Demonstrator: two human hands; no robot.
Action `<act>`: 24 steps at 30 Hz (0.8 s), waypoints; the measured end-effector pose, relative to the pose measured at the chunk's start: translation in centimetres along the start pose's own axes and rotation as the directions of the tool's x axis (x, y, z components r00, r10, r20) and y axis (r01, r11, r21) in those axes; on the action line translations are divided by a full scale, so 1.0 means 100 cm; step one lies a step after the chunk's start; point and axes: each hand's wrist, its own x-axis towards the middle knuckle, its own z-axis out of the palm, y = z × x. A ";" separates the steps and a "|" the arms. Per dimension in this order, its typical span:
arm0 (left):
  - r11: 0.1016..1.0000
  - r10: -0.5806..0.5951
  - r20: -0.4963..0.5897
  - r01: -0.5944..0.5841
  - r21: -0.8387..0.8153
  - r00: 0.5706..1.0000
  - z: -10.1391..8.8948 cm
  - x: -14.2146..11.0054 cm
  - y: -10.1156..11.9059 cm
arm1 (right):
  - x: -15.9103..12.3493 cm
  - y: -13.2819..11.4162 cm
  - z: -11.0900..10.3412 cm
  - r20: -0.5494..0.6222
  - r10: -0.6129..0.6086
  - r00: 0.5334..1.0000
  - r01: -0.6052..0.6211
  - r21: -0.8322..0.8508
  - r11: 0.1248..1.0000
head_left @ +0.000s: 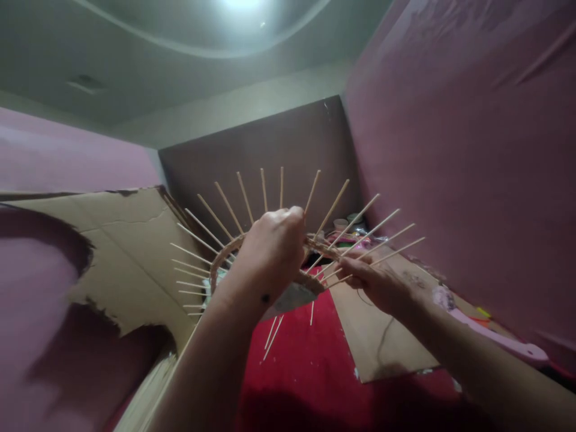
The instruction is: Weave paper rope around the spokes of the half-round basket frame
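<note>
A ring of braided twine [225,251] is raised in front of me, with several thin wooden sticks [339,207] fanning outward from it. My left hand [276,243] is closed over the middle of the ring, its knuckles up. The fingertips and whatever they hold are hidden behind the back of the hand. At the ring's right side, my right hand [371,279] pinches the rim among the stick bases. A thin loop of string [363,298] hangs below the right hand. Pale material [290,300] shows inside the ring, partly covered.
Loose sticks [273,339] appear over the red cloth [297,384] below. A cardboard sheet [382,342] lies at right, near a pink handled tool [499,336]. Torn cardboard [135,258] stands at left. Cups and small supplies [348,225] sit at the back, beside the pink wall [472,162].
</note>
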 end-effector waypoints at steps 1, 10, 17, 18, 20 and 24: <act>1.000 0.000 0.028 0.000 0.002 1.000 0.003 -0.001 -0.002 | 0.002 0.003 0.002 0.000 0.005 1.000 -0.005 0.005 1.000; 0.984 -0.155 0.222 0.170 -0.048 0.963 0.066 -0.017 -0.035 | 0.005 0.030 0.003 0.074 0.140 0.987 -0.130 -0.126 0.983; 0.963 -0.166 0.169 0.197 -0.186 0.972 0.077 -0.025 -0.028 | 0.008 0.045 -0.010 0.023 0.281 0.959 -0.279 -0.057 0.958; 0.965 -0.161 0.174 0.192 -0.177 0.971 0.076 -0.027 -0.027 | 0.007 0.047 -0.010 0.017 0.310 0.951 -0.309 -0.028 0.951; 0.967 -0.176 0.190 0.205 -0.150 0.966 0.074 -0.028 -0.024 | 0.006 0.049 -0.009 0.029 0.331 0.943 -0.332 0.013 0.943; 0.944 -0.196 0.219 0.244 -0.223 0.956 0.070 -0.032 -0.020 | 0.004 0.050 -0.010 0.066 0.287 0.956 -0.288 0.006 0.958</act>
